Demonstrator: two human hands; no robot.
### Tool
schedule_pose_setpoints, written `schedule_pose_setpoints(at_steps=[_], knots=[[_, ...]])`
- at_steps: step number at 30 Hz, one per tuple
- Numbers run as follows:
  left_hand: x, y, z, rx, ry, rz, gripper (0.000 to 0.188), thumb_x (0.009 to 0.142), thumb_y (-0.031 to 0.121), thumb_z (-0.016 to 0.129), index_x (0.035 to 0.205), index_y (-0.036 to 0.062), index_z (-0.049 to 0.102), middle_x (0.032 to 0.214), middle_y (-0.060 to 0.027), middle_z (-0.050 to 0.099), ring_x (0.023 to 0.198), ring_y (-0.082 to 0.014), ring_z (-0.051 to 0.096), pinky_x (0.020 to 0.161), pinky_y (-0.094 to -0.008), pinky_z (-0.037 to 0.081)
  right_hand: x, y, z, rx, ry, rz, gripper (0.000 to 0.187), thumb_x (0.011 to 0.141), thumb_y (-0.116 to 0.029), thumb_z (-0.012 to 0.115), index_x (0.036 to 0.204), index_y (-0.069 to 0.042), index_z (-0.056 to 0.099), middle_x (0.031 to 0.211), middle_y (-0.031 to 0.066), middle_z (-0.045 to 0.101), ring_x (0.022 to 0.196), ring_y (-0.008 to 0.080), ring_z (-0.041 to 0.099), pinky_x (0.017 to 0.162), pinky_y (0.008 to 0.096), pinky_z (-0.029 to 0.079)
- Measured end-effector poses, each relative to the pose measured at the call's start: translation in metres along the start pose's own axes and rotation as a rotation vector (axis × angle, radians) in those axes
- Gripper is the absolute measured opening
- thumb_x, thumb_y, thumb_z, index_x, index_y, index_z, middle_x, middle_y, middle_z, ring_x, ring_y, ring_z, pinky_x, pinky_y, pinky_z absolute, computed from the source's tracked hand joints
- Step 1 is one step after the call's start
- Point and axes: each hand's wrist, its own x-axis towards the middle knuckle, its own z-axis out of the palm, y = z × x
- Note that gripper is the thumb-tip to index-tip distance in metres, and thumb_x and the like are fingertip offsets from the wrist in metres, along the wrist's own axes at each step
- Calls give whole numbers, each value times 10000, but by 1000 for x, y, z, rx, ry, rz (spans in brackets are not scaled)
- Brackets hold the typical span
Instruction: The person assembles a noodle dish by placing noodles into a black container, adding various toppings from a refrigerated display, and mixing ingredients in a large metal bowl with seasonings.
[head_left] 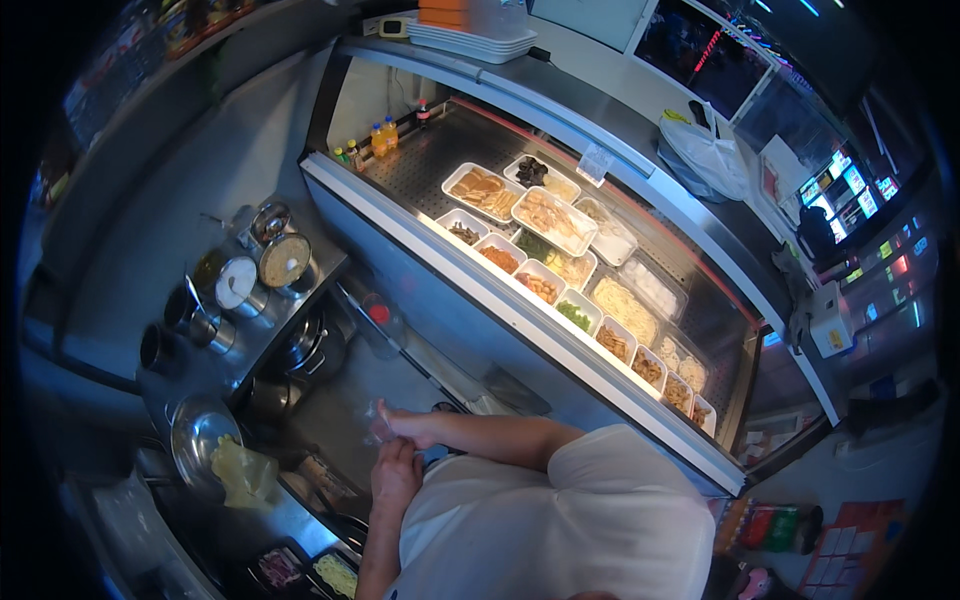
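White shirt (560, 520) nearest, the left hand (397, 468) curls narrow against the right hand (411, 425) — either's grip I cannot tell — seemingly fitting clear plastic (378, 430), needing a gentle tug next.

Thin clear plastic (377, 424) by the hands (410, 427)

Blurred clear item (379, 428) at right hand (408, 426), left forearm (383, 535) cut off by lower edge, packages (190, 27) at upper left blurred

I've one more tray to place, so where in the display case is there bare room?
The dark perforated shelf has a broad bare patch between the orange bottles and the sliced tan food. Crowded: small white trays stand side by side along the white front ledge.
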Motion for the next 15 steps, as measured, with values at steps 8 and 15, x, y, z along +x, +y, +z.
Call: schedule_pose_setpoints(at_steps=[8, 15], knots=[[-66, -2, -3, -311, 304, -91, 222, 912, 38, 697, 1131, 0, 690, 1208, -158, 677, 1109, -307, 676, 936, -408, 570, -30, 19, 32, -244, -9, 73, 562, 1063, -651, 370, 1194, -132, 542, 1071, 45, 563, 942, 171, 547, 846, 358, 499], [-287, -78, 119, -1827, 1056, -1330, 408, 997, 272, 632, 1308, 13, 582, 1244, -183, 655, 1088, -283, 678, 922, -409, 586, -17, 58, -3, -628, -163, 48, 709, 1036, -708, 342, 1474, -159, 443, 1407, 133, 485, 1308, 264, 466, 1077, 443, 425]])
